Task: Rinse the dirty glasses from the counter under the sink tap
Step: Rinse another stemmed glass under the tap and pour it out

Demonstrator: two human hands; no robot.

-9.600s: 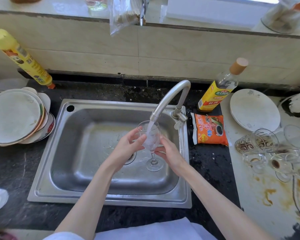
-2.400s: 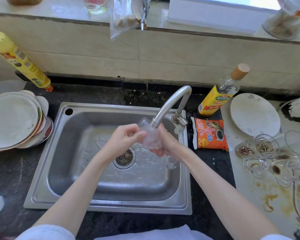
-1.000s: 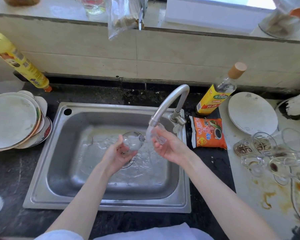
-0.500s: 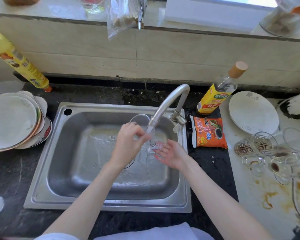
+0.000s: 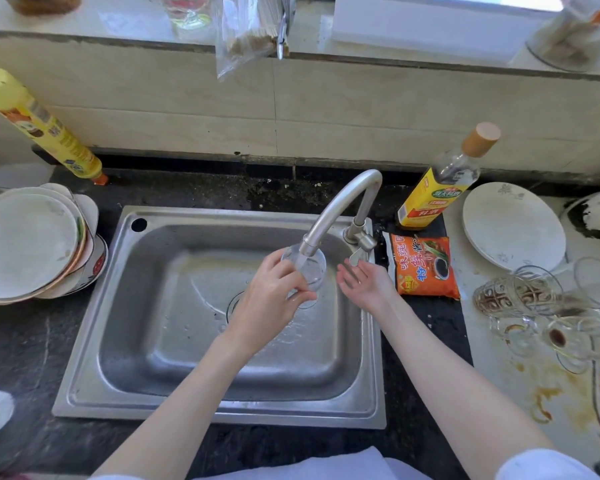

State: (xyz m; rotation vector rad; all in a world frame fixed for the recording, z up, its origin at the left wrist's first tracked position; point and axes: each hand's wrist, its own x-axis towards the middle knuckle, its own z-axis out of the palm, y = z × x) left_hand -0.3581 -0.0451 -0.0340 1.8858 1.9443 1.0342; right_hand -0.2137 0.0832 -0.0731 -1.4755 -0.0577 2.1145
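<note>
One clear stemmed wine glass [image 5: 307,268] sits directly under the spout of the curved steel tap [image 5: 340,206], over the middle of the rectangular stainless steel sink [image 5: 94,341]. I see its bowl tilted, mouth up toward the spout, with a thin stream running in. My left hand [image 5: 271,299] is wrapped around the lower bowl and stem, fingers curled on it. My right hand [image 5: 366,284] is off the glass, palm up and fingers relaxed, just right of it and below the tap handle, holding nothing.

Right of the sink, a cluster of dirty clear glasses [image 5: 548,306] lies on the stained pale counter [image 5: 520,393]; I count at least five, some tipped over with brown residue, overlapping too much for a firm count. Behind them, one white round plate [image 5: 513,225].

Between sink and glasses: one orange sauce packet [image 5: 423,266] lying flat, one yellow-labelled bottle with a tan cap [image 5: 440,185] standing behind it.

Left of the sink: one stack of white plates [image 5: 32,247], number unclear, and one tall yellow spray can [image 5: 39,126] leaning by the tiled wall.

The tap arm crosses in front of the glass rim, hiding part of it.
</note>
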